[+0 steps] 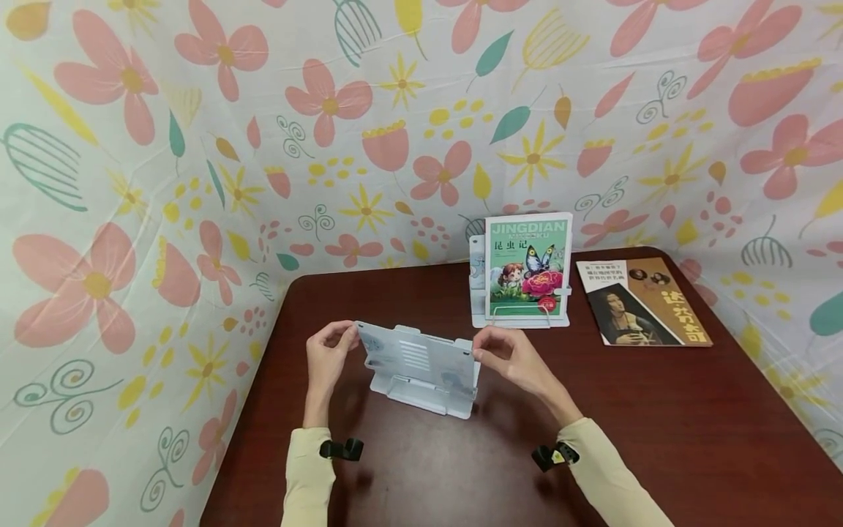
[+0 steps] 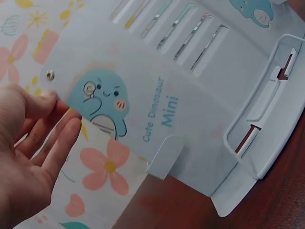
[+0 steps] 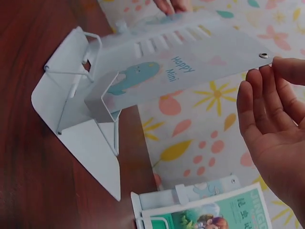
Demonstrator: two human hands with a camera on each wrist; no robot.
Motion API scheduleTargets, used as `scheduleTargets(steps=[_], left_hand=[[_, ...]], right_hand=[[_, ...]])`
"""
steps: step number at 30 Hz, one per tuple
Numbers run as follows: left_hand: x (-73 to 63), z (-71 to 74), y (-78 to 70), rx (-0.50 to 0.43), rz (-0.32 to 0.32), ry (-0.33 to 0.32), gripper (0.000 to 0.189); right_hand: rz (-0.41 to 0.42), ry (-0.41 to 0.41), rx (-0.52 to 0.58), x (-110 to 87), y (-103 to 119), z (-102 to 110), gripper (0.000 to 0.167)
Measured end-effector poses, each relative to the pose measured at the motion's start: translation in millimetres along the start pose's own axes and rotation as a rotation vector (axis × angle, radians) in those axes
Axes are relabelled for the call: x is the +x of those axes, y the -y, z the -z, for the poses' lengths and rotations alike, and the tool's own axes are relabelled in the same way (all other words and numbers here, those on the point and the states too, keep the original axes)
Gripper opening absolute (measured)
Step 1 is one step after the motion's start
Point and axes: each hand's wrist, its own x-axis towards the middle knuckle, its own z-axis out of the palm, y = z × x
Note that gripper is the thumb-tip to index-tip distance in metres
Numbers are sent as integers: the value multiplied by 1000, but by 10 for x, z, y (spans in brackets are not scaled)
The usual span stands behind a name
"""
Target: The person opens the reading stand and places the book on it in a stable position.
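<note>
A pale blue-white metal book stand stands on the dark red-brown table, its panel leaning back over a base plate. My left hand pinches the panel's upper left corner between thumb and fingers. At the opposite upper corner, my right hand pinches the edge in the same way. Close up in the left wrist view, the panel carries slots, a cartoon dinosaur and the words "Cute Dinosaur Mini". A bent side clip and wire page holders near the base show in the right wrist view.
Behind and to the right, a green book with a butterfly cover leans on a second similar stand. Farther right, a brown book with a portrait lies flat on the table. A flower-patterned cloth surrounds the table's back and sides.
</note>
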Motion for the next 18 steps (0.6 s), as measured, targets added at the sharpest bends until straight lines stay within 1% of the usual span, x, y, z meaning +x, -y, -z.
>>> scheduleTargets(steps=[5,6,9,13,15,18], left_hand=[[47,-113,-203,27,-9,-22,17],[61,-135,-228,31,-10,-25,16],[123,-195,-237,39,-11,-28,16],[218,-284,-210,32,-9,-17,16],[280,-333,-152,30,-2,-14,17],[380,-407,-23,16,4,-16,18]], right_hand=[[44,58,24,-32,14,-133,6],[52,67,26,-34,20,-163,6],[71,84,28,-44,41,-253,7],[87,97,41,-59,67,-367,7],[98,105,55,-62,75,-424,6],[117,113,72,-57,83,-517,5]])
